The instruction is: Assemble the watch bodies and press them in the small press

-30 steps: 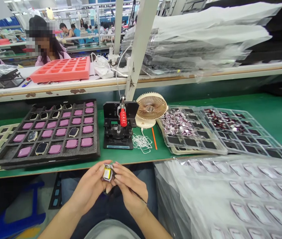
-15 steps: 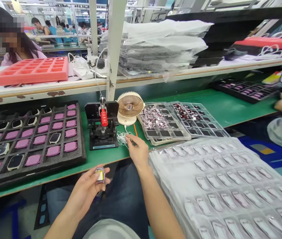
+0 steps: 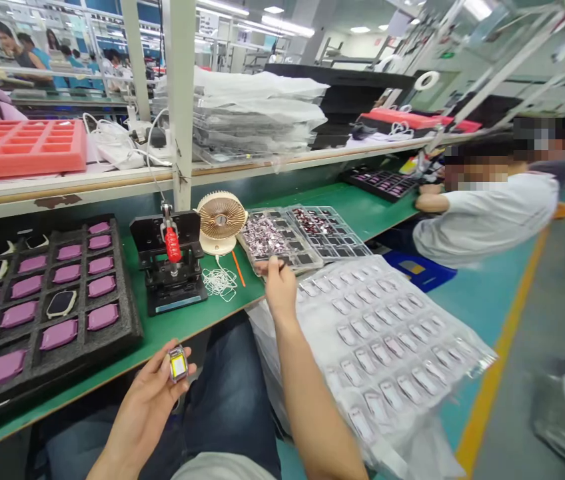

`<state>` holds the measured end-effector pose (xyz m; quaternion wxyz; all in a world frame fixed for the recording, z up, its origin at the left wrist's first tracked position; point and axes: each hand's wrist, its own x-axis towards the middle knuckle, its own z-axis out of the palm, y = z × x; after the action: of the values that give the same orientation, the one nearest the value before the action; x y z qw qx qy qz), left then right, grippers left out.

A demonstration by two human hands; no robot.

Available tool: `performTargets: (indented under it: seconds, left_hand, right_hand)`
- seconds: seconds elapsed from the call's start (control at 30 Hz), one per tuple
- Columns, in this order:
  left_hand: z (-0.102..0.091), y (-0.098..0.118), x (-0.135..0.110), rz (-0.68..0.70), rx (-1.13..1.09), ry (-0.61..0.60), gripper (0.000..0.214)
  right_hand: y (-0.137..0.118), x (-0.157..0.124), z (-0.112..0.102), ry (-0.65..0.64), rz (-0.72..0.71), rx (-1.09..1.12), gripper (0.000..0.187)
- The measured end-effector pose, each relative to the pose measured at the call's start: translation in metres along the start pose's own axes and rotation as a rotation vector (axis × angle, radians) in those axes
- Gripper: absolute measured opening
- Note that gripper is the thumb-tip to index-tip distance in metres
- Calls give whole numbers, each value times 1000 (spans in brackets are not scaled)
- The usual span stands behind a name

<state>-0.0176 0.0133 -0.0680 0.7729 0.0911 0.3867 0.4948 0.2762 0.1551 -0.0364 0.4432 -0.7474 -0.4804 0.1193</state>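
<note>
My left hand point(image 3: 155, 383) holds a small smartwatch case point(image 3: 178, 365) with a yellow-edged white inside, between thumb and fingers, below the bench edge. My right hand point(image 3: 281, 290) is closed at the near edge of a clear plastic tray point(image 3: 307, 259) heaped with small pinkish parts point(image 3: 265, 235). Something small and dark shows at its fingertips, too small to name. Left of that hand are a tangle of white cord point(image 3: 220, 283) and an orange stick point(image 3: 238, 269). A black clamp press point(image 3: 175, 277) with a red handle stands farther left.
A dark foam tray point(image 3: 132, 313) at left holds purple and cream watches. A beige fan point(image 3: 221, 223) stands behind the cord. Another clear tray point(image 3: 347, 243) holds dark red parts. At right lies a white sheet point(image 3: 312, 320) with rows of frames. A co-worker point(image 3: 492, 213) sits beyond.
The view has swung to the right. My right hand has moved from beside the white cord to the clear parts tray. My left hand still holds the watch case, now turned more towards me.
</note>
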Motion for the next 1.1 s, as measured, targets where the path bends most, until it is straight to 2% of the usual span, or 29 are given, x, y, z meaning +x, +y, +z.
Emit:
performTargets:
  seconds: [0.07,0.17,0.3,0.4,0.6,0.77,0.93,1.1]
  left_hand:
    - [0,-3,0,-19,-9,-7,37]
    - [1,-6,-2,-31,-39,-15,32]
    - [-1,-5,-6,-37,-65,2,32]
    - [-7,-5,-8,-46,-67,24,32]
    - [-10,-7,-8,-57,-36,62,33]
    - [-8,-10,-7,-65,0,65,33]
    - [-11,-13,-4,-62,-12,45,33]
    - [-11,-12,-3,-52,-6,51,34]
  right_hand:
    - [-1,36,-7,2,73,-158,56]
    - [-2,83,-12,-93,170,-375,31]
    - [2,112,-9,-278,195,-560,29]
    - [10,116,-8,-363,138,-634,32]
    - [16,122,-2,-414,32,-690,34]
    - [14,125,3,-400,-3,-706,33]
    - [13,123,0,-366,-33,-719,36]
    - [10,124,1,-402,-15,-734,35]
